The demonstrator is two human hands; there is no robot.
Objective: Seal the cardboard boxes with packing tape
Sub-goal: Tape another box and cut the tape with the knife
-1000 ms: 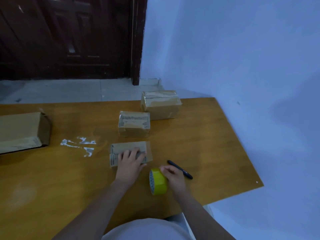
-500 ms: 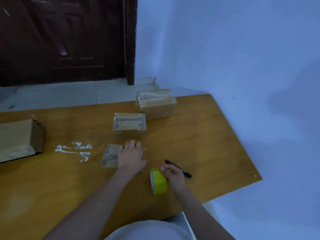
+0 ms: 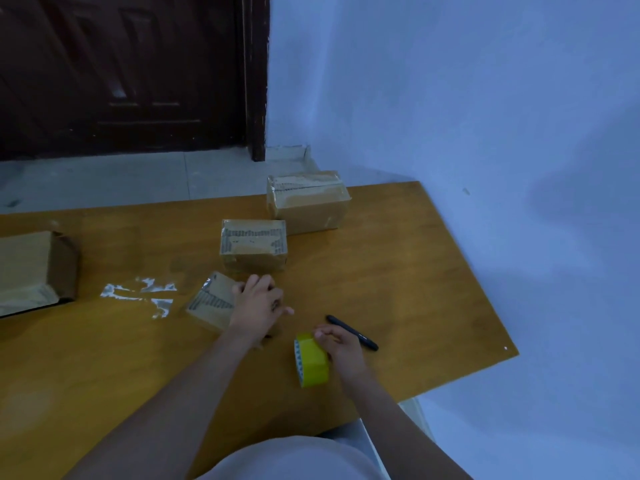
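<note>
- The left hand (image 3: 258,306) lay on the small cardboard box (image 3: 211,301), its grip curled over the box's far edge.
- The right hand (image 3: 341,344) gripped the yellow tape roll (image 3: 311,362), standing on edge on the counter (image 3: 398,271).
- A black marker (image 3: 353,332) lay just beside that hand.

A black marker (image 3: 351,332) lies flat on the wooden surface (image 3: 398,271), angled toward its right edge. Scraps of clear film (image 3: 138,294) cling to the wood further left. Beyond the far edge runs a pale tiled floor (image 3: 104,181), a dark wooden door (image 3: 121,74) and, to the right, a plain bluish wall (image 3: 450,98).
</note>
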